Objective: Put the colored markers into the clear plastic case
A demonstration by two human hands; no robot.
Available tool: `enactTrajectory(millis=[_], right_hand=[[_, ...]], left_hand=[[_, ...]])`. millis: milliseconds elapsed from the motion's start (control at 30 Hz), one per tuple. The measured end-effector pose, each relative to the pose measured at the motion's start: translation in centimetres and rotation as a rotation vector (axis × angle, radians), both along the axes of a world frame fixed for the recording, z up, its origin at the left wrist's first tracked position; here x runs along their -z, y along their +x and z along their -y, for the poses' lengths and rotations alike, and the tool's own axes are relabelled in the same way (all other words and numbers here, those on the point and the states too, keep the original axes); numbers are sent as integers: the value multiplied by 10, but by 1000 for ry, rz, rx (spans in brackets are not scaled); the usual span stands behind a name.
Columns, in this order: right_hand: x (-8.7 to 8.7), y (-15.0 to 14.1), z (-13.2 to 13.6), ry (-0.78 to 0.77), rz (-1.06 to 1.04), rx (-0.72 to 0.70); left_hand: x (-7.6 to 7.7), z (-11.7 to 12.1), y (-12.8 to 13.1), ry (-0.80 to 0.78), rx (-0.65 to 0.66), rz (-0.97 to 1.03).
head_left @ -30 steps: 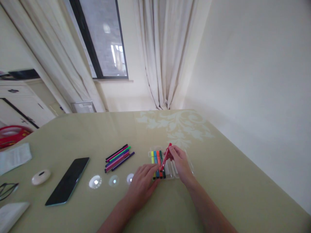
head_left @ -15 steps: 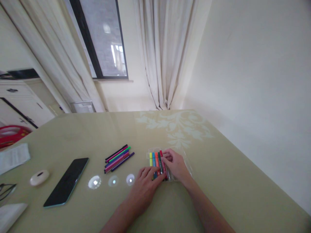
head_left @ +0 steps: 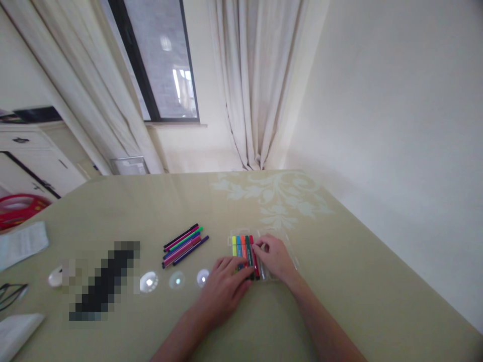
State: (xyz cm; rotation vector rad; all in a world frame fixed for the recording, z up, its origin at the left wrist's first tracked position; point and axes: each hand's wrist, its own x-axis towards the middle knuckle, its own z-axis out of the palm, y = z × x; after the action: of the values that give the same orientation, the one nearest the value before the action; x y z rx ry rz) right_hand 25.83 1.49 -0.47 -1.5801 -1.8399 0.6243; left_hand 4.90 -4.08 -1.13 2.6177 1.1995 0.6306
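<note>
A clear plastic pen case [head_left: 290, 254] lies on the green table [head_left: 339, 281], holding several felt pens in a row: yellow, blue, orange, dark green and red. My right hand [head_left: 275, 259] rests on the case with its fingertips pressing the red pen [head_left: 253, 254] at the row's right end. The left hand [head_left: 222, 289] lies flat at the near end of the row, fingers on the pens' lower ends. A loose bundle of several pens [head_left: 183, 245] lies on the table to the left of the case.
A blurred dark flat object [head_left: 101, 281] and a white round item [head_left: 55, 276] lie at the left. Folded paper [head_left: 20, 244], glasses [head_left: 9, 294] and a red object [head_left: 17, 208] sit at the far left. Curtains and a wall stand behind the table.
My right hand lowered the red pen from a tilted hold into the case beside the dark green pen and now presses it flat. The left hand stayed at the row's near end.
</note>
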Motion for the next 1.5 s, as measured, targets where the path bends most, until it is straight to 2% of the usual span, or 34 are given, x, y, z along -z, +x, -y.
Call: enactTrajectory(millis=[67,133,233,300,333,533,700,900,1033,1133,1367,1500], right_hand=[[1,1,-1,19,-66,15],[0,2,0,42,-114,35],[-3,1,1,68,-144,47],[-4,-1,1,80,-148,38],[-4,-2,2,84,-148,30],[-4,-7,4,64,-179,-21],[-9,-18,11,43,-213,-63],[-9,-35,19,-134,-495,-212],[-5,-31,13,-200,-783,-138],[-6,-28,10,-227,-922,-74],[-13,-33,15,-305,-1064,-86],[-13,-32,14,-262,-1064,-21]], left_hand=[[0,-9,-16,9,-87,60],[0,-18,-36,46,-310,66],[1,-28,-64,97,-663,-67],[2,-31,-74,78,-771,-134],[3,-32,-76,59,-780,-140],[8,-33,-65,-34,-618,-17],[6,-28,-48,-12,-475,168],[4,-8,-16,-119,-278,403],[1,-5,-13,-89,-256,461],[-1,-5,-14,-56,-252,471],[0,-2,-9,31,-247,532],[0,-2,-9,35,-221,493]])
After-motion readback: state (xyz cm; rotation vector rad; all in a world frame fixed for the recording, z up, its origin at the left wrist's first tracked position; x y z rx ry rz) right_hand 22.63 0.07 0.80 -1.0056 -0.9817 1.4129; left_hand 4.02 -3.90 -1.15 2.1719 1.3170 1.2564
